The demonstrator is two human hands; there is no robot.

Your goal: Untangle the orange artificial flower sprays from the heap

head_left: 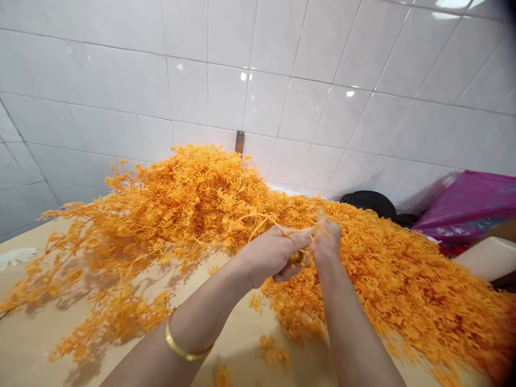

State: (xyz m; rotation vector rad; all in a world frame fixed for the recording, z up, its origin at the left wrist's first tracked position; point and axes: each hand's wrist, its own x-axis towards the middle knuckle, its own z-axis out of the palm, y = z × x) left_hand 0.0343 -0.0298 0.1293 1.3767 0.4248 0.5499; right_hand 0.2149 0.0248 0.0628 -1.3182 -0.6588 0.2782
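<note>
Orange artificial sprigs form a tall heap [201, 188] at the left centre, and a broad pile of orange pieces [407, 269] spreads to the right. My left hand [274, 252] is closed around an orange sprig, whose stem crosses above the knuckles. Close against it, my right hand [327, 239] has its fingers pinched together on orange bits, slightly blurred. Both hands are over the pile. A gold bangle [179, 344] circles my left forearm.
The pale table [237, 344] carries loose orange bits near its front. White wall tiles [266, 102] rise behind. At the right are a black round object [371, 202], a purple bag [467, 204] and a cream box-like object [489, 257]. A white leafy piece [16, 257] lies far left.
</note>
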